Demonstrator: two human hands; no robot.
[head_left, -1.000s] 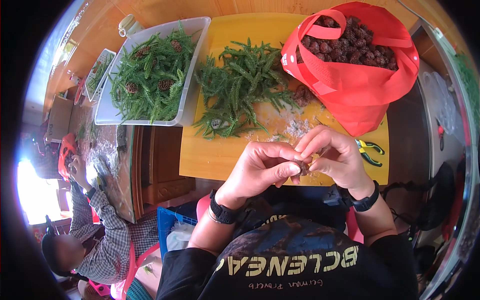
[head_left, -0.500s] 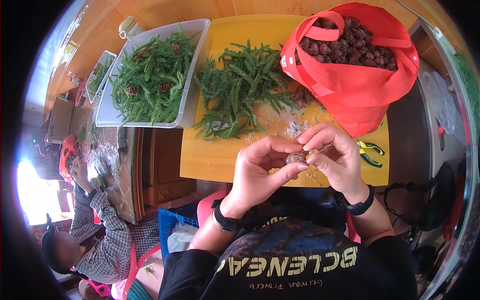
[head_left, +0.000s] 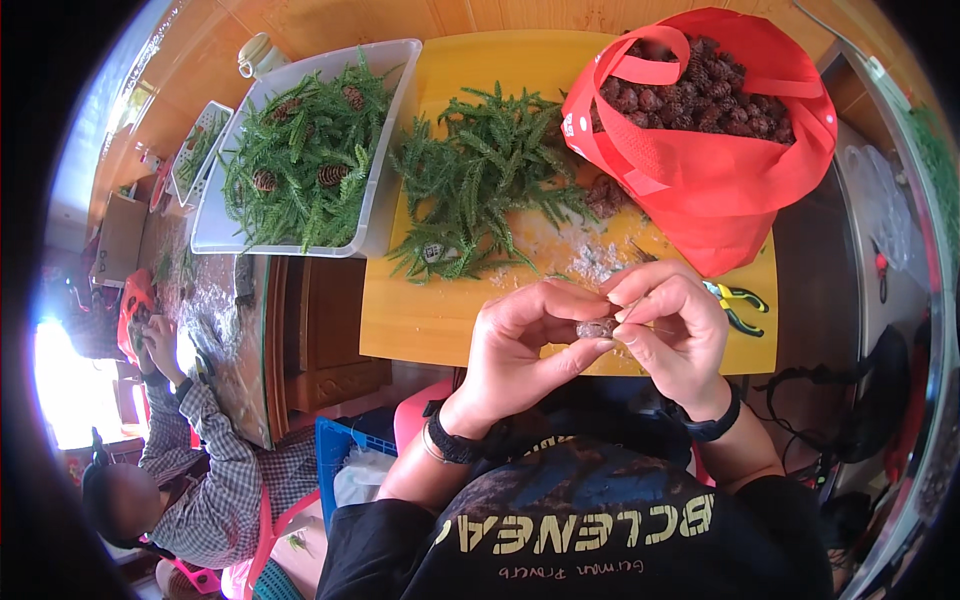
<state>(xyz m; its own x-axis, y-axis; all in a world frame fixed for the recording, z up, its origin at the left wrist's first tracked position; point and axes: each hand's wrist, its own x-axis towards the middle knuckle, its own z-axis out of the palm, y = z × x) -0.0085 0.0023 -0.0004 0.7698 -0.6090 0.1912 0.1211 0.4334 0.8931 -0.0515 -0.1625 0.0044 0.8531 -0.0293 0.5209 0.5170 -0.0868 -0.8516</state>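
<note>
Pale lettering crosses the black shirt. The 2 hands angle inward over the counter's near edge: the left hand's grip pinches a brown cone, the right hand's a thin strand beside it.

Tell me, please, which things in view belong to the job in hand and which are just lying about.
Likely in the job:
small brown piece, between left hand and right hand
brown cones in red bag
green sprigs

Likely lying about:
jar
blue crate
</note>
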